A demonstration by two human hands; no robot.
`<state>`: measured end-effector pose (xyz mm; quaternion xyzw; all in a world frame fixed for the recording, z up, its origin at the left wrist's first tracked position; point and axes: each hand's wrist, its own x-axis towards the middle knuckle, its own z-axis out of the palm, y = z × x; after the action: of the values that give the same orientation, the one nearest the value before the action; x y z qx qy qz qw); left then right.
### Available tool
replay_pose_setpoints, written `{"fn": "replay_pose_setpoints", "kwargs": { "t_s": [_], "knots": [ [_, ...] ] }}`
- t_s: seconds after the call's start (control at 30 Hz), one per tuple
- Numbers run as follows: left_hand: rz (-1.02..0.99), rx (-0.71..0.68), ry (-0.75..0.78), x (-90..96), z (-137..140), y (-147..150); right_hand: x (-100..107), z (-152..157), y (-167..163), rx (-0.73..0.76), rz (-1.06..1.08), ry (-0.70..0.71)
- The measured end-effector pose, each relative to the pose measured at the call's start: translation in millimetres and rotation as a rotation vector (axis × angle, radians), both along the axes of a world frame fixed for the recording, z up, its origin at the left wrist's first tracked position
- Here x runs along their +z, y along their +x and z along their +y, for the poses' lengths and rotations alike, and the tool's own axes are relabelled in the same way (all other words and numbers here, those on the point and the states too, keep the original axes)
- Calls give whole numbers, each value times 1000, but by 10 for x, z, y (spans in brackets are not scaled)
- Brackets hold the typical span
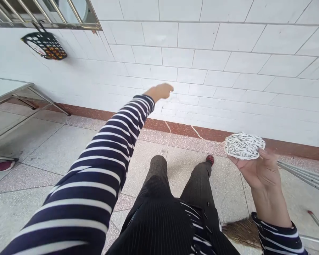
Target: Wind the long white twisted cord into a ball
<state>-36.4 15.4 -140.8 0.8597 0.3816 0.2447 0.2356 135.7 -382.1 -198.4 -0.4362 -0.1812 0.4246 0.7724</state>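
Note:
My right hand [263,170] holds up a flat, oval woven piece of white cord [244,146] with dark flecks, the thumb on its edge and the fingers beneath. A loose length of white cord [202,137] leads from its left side up toward the wall. My left hand [162,91] is stretched forward before the wall, its fingers closed. White strands show faintly below it against the white tiles, and a cord end [169,127] hangs down to a small tangle [161,152] on the floor. The grip itself is hard to see.
The white tiled wall [210,46] rises ahead above a red-brown skirting. A patterned bag [46,46] hangs from the window bars. A metal-legged table [7,88] stands left, near a red shoe [1,166]. A broom head [240,232] and metal tubes [305,173] are at right.

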Motion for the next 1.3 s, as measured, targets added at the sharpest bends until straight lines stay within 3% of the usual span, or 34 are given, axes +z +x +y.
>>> {"fn": "replay_pose_setpoints", "kwargs": {
  "t_s": [0.07,0.17,0.27,0.33,0.4,0.57,0.77,0.83,1.0,1.1,1.3],
  "knots": [
    [262,-63,-129,-551,-220,-21,-41,4,-35,40,10,-29],
    [314,-311,-307,-1261,-796,34,-176,46,-89,120,24,-81],
    [58,-467,-545,-1738,-1481,90,-364,122,-169,191,35,-157],
    [-178,-511,-754,-1938,-1880,91,-495,172,-247,220,48,-209],
    [-397,-499,-854,-2067,-2183,60,-621,201,-339,246,76,-246],
    [-649,-443,-910,-2203,-2512,-80,-895,145,-546,328,65,-306],
    [-598,-455,-1035,-2265,-2559,-230,-1039,70,-651,397,41,-321],
    [-535,-410,-974,-2258,-2531,-295,-1031,79,-661,395,48,-315],
    [-339,-287,-629,-2124,-2318,-489,-963,110,-681,405,27,-243],
    [-252,-286,-489,-2031,-2191,-566,-938,114,-718,473,27,-229],
    [-188,-335,-514,-2086,-2179,-573,-948,103,-740,475,74,-173]
  ]
}}
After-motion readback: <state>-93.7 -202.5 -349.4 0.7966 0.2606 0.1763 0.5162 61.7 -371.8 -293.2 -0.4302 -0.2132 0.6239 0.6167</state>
